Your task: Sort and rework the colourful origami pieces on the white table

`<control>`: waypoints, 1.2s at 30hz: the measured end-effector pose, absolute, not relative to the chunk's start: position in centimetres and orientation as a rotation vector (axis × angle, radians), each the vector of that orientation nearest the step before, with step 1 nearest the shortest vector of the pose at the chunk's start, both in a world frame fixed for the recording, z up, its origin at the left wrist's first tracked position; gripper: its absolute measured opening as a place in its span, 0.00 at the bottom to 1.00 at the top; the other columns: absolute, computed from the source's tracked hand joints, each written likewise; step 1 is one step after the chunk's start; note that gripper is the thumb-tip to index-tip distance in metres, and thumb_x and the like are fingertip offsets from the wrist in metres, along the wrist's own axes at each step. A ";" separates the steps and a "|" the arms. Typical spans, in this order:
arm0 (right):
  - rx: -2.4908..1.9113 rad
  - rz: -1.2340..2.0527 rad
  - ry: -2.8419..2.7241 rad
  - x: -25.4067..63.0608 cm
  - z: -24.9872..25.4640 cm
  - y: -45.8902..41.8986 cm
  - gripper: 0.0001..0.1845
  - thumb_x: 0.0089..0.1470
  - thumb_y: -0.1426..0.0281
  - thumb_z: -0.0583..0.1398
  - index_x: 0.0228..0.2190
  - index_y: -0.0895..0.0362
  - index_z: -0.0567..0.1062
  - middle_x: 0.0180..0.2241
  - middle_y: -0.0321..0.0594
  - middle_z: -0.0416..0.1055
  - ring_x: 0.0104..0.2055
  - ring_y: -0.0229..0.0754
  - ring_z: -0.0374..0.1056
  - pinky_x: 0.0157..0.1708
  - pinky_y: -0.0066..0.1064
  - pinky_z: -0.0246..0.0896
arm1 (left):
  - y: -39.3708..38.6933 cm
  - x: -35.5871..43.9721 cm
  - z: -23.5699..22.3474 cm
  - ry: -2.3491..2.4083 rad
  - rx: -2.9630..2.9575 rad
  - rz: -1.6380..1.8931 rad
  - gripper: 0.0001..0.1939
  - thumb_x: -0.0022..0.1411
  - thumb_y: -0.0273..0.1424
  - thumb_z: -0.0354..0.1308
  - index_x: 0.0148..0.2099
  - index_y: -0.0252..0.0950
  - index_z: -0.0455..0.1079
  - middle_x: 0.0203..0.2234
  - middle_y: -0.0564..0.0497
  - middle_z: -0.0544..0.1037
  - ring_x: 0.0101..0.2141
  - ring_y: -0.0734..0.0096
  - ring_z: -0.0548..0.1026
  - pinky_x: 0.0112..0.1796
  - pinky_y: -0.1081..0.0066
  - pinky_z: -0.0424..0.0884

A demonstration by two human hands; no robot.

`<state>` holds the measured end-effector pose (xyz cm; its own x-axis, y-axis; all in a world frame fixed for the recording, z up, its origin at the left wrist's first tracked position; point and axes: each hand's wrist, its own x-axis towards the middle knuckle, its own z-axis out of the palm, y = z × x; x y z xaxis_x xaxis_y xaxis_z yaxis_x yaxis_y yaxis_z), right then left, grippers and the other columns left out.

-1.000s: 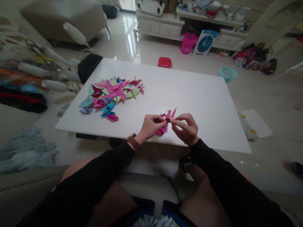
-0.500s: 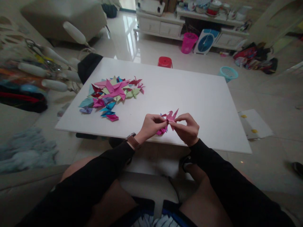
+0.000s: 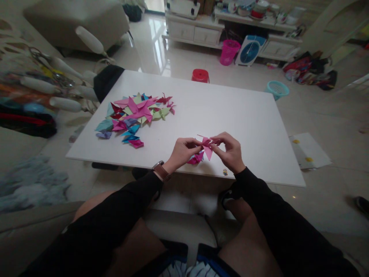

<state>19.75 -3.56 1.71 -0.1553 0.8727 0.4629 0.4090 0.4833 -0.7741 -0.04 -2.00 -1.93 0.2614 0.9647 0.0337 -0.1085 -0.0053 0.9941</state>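
Between my two hands, just above the near side of the white table [image 3: 248, 123], is a pink origami crane [image 3: 207, 149]. My left hand [image 3: 186, 151] pinches it from the left with thumb and forefinger. From the right, my right hand [image 3: 229, 151] grips another part of it, its fingertips partly hiding the paper. A magenta folded paper piece [image 3: 196, 158] lies on the table right below the crane, partly covered by my left hand. At the table's left is a heap of folded paper pieces [image 3: 141, 109] in pink, red, green and blue.
A small sticker [image 3: 225, 172] sits near the table's front edge. Beyond the far edge stands a red stool [image 3: 200, 75]. A turquoise basket [image 3: 277, 89] is past the right corner, and a black chair back [image 3: 106, 81] touches the left corner.
The crane has been turned, with one pink point now facing down towards me. My right hand has shifted its hold and risen slightly, uncovering the sticker. My left hand stays nearly still.
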 end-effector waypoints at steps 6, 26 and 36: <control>-1.165 0.460 -1.832 21.3 1.3 -2.4 0.05 0.60 0.68 0.66 0.33 0.56 0.82 0.30 0.38 0.75 0.31 0.39 0.69 0.33 0.33 0.65 | -0.5 -1.1 -2.1 1.069 1.409 1.002 0.18 0.53 0.32 0.71 0.46 0.31 0.80 0.34 0.43 0.85 0.27 0.71 0.80 0.31 0.72 0.76; -1.754 0.631 -2.244 22.6 -5.3 0.9 0.05 0.55 0.76 0.66 0.30 0.58 0.84 0.31 0.44 0.81 0.32 0.41 0.73 0.34 0.31 0.59 | 1.7 -3.3 -1.5 1.203 1.326 1.067 0.15 0.52 0.19 0.59 0.43 0.34 0.72 0.35 0.49 0.80 0.26 0.75 0.79 0.27 0.75 0.72; -1.806 0.634 -2.309 22.3 -4.3 0.5 0.07 0.55 0.74 0.66 0.25 0.57 0.81 0.27 0.42 0.79 0.29 0.40 0.70 0.31 0.32 0.55 | 1.7 -3.5 -1.6 1.214 1.329 1.045 0.14 0.52 0.19 0.59 0.42 0.34 0.72 0.35 0.48 0.80 0.25 0.74 0.79 0.27 0.74 0.72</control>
<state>22.31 0.46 -4.26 -0.2682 0.9525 -0.1444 0.8926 0.1894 -0.4091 -3.48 1.74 -1.56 0.1181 0.9925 -0.0313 0.1164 0.0175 0.9930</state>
